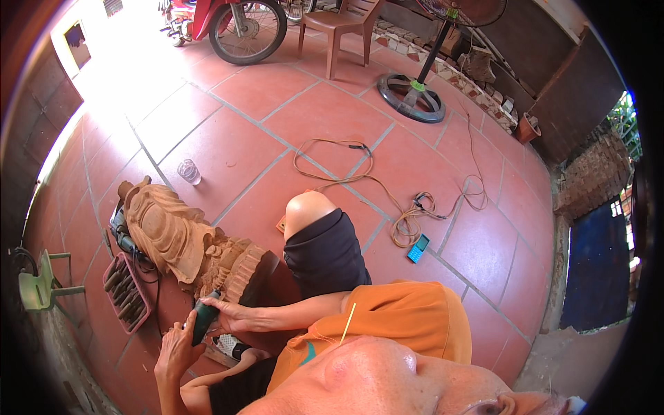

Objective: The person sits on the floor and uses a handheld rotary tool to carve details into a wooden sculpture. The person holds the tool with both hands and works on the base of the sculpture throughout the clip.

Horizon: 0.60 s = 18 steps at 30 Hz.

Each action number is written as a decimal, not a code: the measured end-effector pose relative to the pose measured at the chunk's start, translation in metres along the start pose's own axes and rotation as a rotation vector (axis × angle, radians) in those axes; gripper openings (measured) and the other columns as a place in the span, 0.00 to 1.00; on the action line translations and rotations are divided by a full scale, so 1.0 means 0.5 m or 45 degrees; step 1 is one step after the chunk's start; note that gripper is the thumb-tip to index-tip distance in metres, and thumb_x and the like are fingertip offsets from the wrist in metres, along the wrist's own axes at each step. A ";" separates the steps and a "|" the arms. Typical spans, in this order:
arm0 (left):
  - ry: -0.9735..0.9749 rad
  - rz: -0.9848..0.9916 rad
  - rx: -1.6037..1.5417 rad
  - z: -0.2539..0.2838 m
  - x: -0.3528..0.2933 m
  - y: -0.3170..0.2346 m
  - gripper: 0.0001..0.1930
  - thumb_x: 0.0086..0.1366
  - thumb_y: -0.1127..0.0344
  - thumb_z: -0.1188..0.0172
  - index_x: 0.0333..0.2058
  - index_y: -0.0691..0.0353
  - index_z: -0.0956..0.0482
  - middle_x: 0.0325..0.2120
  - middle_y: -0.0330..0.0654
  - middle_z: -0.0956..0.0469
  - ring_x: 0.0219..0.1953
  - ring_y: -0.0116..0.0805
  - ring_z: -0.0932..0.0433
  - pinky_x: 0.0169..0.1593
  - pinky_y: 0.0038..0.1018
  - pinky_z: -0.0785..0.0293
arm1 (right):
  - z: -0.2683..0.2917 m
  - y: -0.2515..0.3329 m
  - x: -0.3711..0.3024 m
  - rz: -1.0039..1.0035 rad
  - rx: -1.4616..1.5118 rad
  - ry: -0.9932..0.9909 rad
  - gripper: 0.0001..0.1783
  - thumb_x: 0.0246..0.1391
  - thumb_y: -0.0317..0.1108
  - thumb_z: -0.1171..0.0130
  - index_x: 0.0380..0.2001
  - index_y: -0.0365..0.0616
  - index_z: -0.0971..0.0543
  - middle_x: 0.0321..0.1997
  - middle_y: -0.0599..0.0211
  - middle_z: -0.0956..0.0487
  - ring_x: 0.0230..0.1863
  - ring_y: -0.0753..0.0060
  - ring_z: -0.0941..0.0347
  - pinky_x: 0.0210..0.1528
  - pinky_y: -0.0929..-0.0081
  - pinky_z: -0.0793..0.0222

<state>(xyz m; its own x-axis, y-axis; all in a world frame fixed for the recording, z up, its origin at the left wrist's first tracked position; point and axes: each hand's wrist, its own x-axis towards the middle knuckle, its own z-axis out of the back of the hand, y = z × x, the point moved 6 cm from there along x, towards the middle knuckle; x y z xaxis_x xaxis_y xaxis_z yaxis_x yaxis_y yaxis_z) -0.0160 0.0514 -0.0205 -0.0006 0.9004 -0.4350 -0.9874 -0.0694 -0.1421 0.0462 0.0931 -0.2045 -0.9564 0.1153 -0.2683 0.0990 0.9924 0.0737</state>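
Both my hands are closed round a dark green handheld rotary carving tool (205,321). My left hand (178,340) grips its rear part, and my right hand (232,315) wraps the front near the collar. The tool's tip points at the ridged base of a brown carved wooden statue (169,225); whether it touches the wood I cannot tell. The statue lies tilted on the floor with its robed body toward the far left. Close to my left hand stands a pink tray (129,324) holding several slim carving tools.
A drinking glass (189,172) stands beyond the statue. A tan cable (373,178) loops across the red tiles near a blue phone (418,249). A green plastic chair (41,290) is at the left. Farther off are a brown chair (339,24), a fan base (411,99) and a motorbike (245,31).
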 end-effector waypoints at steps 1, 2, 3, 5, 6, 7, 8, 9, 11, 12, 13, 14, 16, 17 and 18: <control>0.005 0.004 0.000 0.000 0.000 0.000 0.47 0.47 0.64 0.29 0.66 0.63 0.42 0.36 0.62 0.24 0.37 0.61 0.21 0.44 0.47 0.24 | -0.001 0.000 0.000 -0.004 0.002 0.005 0.28 0.52 0.61 0.35 0.42 0.50 0.24 0.44 0.57 0.17 0.49 0.55 0.20 0.55 0.52 0.25; 0.010 0.009 0.001 0.001 0.000 -0.001 0.47 0.47 0.64 0.29 0.66 0.63 0.42 0.36 0.62 0.24 0.37 0.61 0.21 0.44 0.47 0.24 | -0.003 0.000 -0.001 -0.008 0.004 0.011 0.28 0.52 0.61 0.35 0.42 0.50 0.24 0.43 0.57 0.17 0.48 0.56 0.20 0.55 0.52 0.25; 0.016 0.011 0.001 0.001 0.000 -0.001 0.47 0.47 0.64 0.29 0.66 0.63 0.42 0.36 0.62 0.24 0.37 0.61 0.21 0.44 0.47 0.24 | -0.003 0.000 -0.001 -0.013 0.007 0.016 0.28 0.53 0.61 0.35 0.42 0.50 0.24 0.44 0.57 0.17 0.48 0.56 0.20 0.55 0.53 0.25; 0.014 0.012 0.000 0.001 0.001 -0.001 0.47 0.47 0.64 0.29 0.66 0.63 0.42 0.36 0.62 0.24 0.37 0.62 0.21 0.44 0.47 0.24 | -0.002 0.001 -0.001 -0.021 0.014 0.027 0.27 0.53 0.61 0.35 0.42 0.50 0.24 0.44 0.57 0.17 0.47 0.56 0.19 0.54 0.53 0.24; 0.014 0.014 -0.001 0.000 0.000 -0.001 0.47 0.47 0.64 0.29 0.66 0.63 0.42 0.36 0.62 0.24 0.37 0.62 0.21 0.43 0.47 0.24 | -0.001 0.001 0.000 -0.023 0.016 0.026 0.27 0.53 0.60 0.35 0.42 0.50 0.24 0.44 0.56 0.17 0.47 0.56 0.19 0.54 0.53 0.24; 0.011 0.015 -0.002 0.000 0.000 -0.001 0.47 0.47 0.64 0.29 0.66 0.63 0.42 0.36 0.62 0.24 0.37 0.62 0.21 0.43 0.47 0.24 | 0.000 0.000 0.001 -0.025 0.018 0.024 0.27 0.53 0.60 0.35 0.42 0.49 0.24 0.44 0.56 0.17 0.47 0.55 0.19 0.54 0.53 0.23; 0.008 0.016 -0.003 -0.001 0.000 -0.001 0.47 0.47 0.64 0.29 0.66 0.63 0.42 0.36 0.62 0.24 0.37 0.62 0.21 0.43 0.47 0.24 | 0.001 0.000 0.002 -0.027 0.019 0.022 0.27 0.54 0.60 0.35 0.42 0.49 0.24 0.44 0.56 0.17 0.46 0.55 0.19 0.53 0.53 0.23; 0.005 0.016 -0.004 -0.001 0.000 -0.001 0.47 0.48 0.64 0.29 0.66 0.63 0.42 0.36 0.62 0.24 0.37 0.62 0.21 0.43 0.47 0.24 | 0.001 0.000 0.002 -0.035 0.027 0.031 0.27 0.54 0.60 0.35 0.42 0.49 0.24 0.44 0.56 0.17 0.46 0.55 0.19 0.53 0.53 0.23; 0.010 0.015 -0.006 0.000 0.000 -0.003 0.47 0.48 0.64 0.29 0.66 0.63 0.42 0.36 0.62 0.24 0.37 0.62 0.21 0.43 0.47 0.24 | 0.001 -0.001 0.002 -0.053 0.043 0.048 0.26 0.54 0.60 0.36 0.42 0.49 0.24 0.44 0.55 0.17 0.46 0.55 0.19 0.53 0.53 0.23; 0.012 0.014 -0.007 0.001 0.000 -0.004 0.47 0.48 0.64 0.29 0.66 0.63 0.42 0.36 0.63 0.24 0.37 0.63 0.21 0.43 0.47 0.24 | 0.002 -0.002 0.003 -0.057 0.045 0.057 0.26 0.54 0.60 0.36 0.42 0.49 0.24 0.43 0.56 0.17 0.46 0.55 0.19 0.53 0.53 0.23; 0.015 0.014 -0.007 0.001 0.000 -0.004 0.47 0.48 0.64 0.29 0.66 0.63 0.42 0.36 0.62 0.24 0.37 0.63 0.21 0.43 0.47 0.24 | 0.003 -0.002 0.005 -0.061 0.047 0.065 0.26 0.54 0.60 0.36 0.42 0.50 0.24 0.43 0.56 0.16 0.46 0.55 0.19 0.54 0.52 0.23; 0.017 0.013 -0.007 0.001 0.000 -0.005 0.47 0.48 0.64 0.29 0.66 0.63 0.43 0.36 0.62 0.24 0.37 0.63 0.21 0.43 0.48 0.24 | 0.003 -0.003 0.006 -0.066 0.050 0.073 0.26 0.54 0.60 0.36 0.43 0.50 0.24 0.43 0.56 0.16 0.47 0.55 0.19 0.54 0.52 0.23; 0.018 0.013 -0.009 0.002 0.000 -0.006 0.48 0.48 0.64 0.29 0.67 0.62 0.43 0.36 0.62 0.24 0.38 0.63 0.21 0.43 0.48 0.24 | 0.004 -0.003 0.006 -0.060 0.037 0.067 0.26 0.54 0.60 0.36 0.43 0.50 0.24 0.43 0.57 0.16 0.47 0.55 0.19 0.54 0.51 0.23; 0.019 0.012 -0.011 0.003 -0.001 -0.007 0.48 0.47 0.64 0.28 0.67 0.62 0.43 0.36 0.62 0.24 0.38 0.63 0.21 0.44 0.47 0.24 | 0.004 -0.003 0.006 -0.057 0.031 0.064 0.26 0.54 0.60 0.36 0.43 0.50 0.24 0.43 0.57 0.16 0.47 0.55 0.19 0.53 0.51 0.23; 0.019 0.012 -0.012 0.004 -0.002 -0.007 0.48 0.47 0.65 0.28 0.67 0.62 0.43 0.37 0.62 0.24 0.38 0.63 0.21 0.44 0.47 0.24 | 0.001 -0.002 0.004 -0.054 0.028 0.064 0.26 0.54 0.60 0.36 0.43 0.50 0.24 0.43 0.57 0.16 0.47 0.55 0.19 0.53 0.50 0.23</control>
<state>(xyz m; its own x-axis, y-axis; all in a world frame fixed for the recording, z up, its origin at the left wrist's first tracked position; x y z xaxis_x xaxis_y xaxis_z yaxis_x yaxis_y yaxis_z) -0.0129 0.0517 -0.0180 -0.0073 0.8934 -0.4493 -0.9859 -0.0815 -0.1461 0.0444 0.0924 -0.2058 -0.9724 0.0713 -0.2221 0.0635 0.9971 0.0423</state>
